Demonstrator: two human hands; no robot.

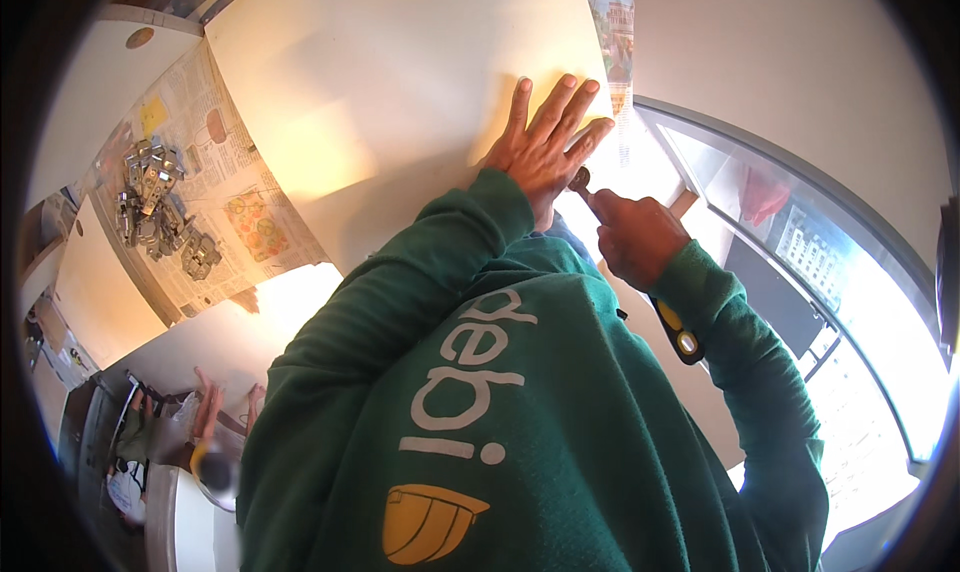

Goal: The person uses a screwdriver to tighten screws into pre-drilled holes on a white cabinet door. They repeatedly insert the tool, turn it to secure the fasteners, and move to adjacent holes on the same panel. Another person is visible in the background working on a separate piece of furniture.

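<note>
My left hand (545,147) lies with its fingers spread on a large white panel (400,62), close to the panel's right edge. In my right hand (637,237) is a hammer (675,330), gripped with the fingers wrapped round it. Its dark round metal head (580,179) shows just past the thumb, beside the left wrist and the panel's edge. The black and yellow end of the handle sticks out below the right wrist; the middle is hidden by my hand and sleeve. Whether the head touches the panel, I cannot tell.
Several metal cabinet hinges (155,207) sit heaped on newspaper (225,162) left of the panel. A window with a grey frame (800,162) is on the right. At lower left, part of another person (207,407) shows, bare legs visible.
</note>
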